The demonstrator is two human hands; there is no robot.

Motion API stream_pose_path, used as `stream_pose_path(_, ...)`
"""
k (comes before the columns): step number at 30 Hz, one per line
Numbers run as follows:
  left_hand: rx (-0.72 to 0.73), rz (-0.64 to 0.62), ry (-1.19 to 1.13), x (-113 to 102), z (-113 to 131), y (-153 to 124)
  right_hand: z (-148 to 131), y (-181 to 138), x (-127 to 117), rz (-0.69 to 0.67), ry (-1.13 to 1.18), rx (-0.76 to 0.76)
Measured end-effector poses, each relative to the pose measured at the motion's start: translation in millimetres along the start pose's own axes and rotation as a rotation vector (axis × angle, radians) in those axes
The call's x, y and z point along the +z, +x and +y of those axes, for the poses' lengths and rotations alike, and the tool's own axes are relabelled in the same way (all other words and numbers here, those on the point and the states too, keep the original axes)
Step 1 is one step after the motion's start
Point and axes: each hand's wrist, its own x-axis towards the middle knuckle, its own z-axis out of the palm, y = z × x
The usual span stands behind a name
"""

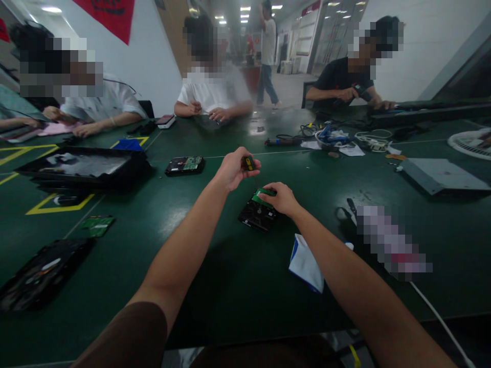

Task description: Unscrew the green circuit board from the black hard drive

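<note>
A hard drive (256,217) lies on the green table, its green circuit board (262,197) showing at the far end. My left hand (235,168) is closed around a screwdriver (249,163) with a black and yellow handle. Its thin shaft points down toward the board; whether the tip touches a screw cannot be made out. My right hand (283,198) grips the drive's far right edge, thumb on the circuit board. A second hard drive (184,165), board side up, rests farther back on the left. Closer on the left are a loose green circuit board (97,225) and a dark drive body (44,273).
A black tray (82,166) stands at the left. By my right forearm lie a white and blue cloth or packet (306,263) and a blurred-out object with a cable. Tangled cables (333,137), a grey metal box (447,176) and a white fan grille (470,143) are at the right. Several people sit opposite.
</note>
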Motion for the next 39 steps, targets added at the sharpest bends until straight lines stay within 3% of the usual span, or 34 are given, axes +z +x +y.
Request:
stream_pose_path(7, 0.094, 0.013, 0.134, -4.1, 0.1, 1.3, 2.3, 0.8, 1.8, 0.003, 0.014, 0.004)
stream_pose_path(14, -0.009, -0.021, 0.025, 0.2, 2.1, -1.1, 2.8, 2.0, 2.6, 0.004, 0.017, -0.012)
stream_pose_path(21, 0.068, -0.02, 0.115, -4.8, -0.2, 2.1, 2.2, 1.2, 2.9, 0.01, 0.02, -0.007)
stream_pose_path(27, 0.005, -0.038, 0.032, -3.0, 0.3, 0.7, -0.8, -0.1, -0.5, -0.002, 0.003, -0.001)
stream_pose_path(33, 0.056, -0.011, 0.079, -2.8, 1.1, -0.5, -0.2, 0.7, 0.4, -0.001, 0.016, 0.003)
stream_pose_path(39, 0.015, -0.038, 0.06, 0.4, 3.1, -3.4, 3.5, 2.6, 3.1, 0.004, 0.011, -0.003)
